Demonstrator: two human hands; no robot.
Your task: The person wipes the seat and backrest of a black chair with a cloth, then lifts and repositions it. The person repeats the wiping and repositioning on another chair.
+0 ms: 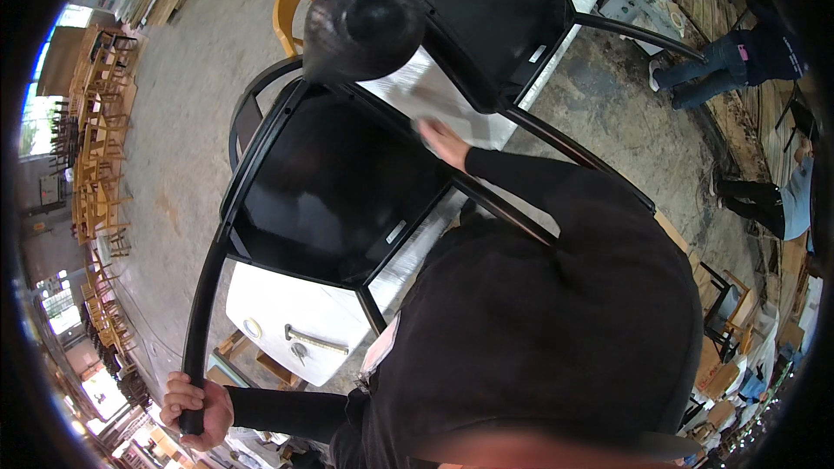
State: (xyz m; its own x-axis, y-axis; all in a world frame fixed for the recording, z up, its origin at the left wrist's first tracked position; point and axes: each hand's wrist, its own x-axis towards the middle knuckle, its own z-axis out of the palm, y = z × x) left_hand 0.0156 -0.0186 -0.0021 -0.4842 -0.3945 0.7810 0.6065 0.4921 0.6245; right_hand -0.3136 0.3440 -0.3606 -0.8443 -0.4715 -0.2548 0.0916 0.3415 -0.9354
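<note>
A black chair [347,182] lies upended on a white-covered table [300,308], its dark seat panel facing up and its legs jutting out. My left hand [195,408] is closed around the end of one long black leg [208,295] at the lower left. At the seat's far right edge, my right hand [445,144] reaches across to the black rail. Its fingertips are blurred, with a pale grey smear beside them; whether they hold anything is unclear. Beyond it is a second black chair [495,17], also upended. A blurred dark round shape [365,26] hides part of both chairs.
On the table's near end lie a roll of tape [252,327], a narrow strip [317,340] and a small grey object [299,352]. A yellow wooden chair [291,13] stands behind. Wooden chairs [100,148] line the left; two people [730,61] are at the right.
</note>
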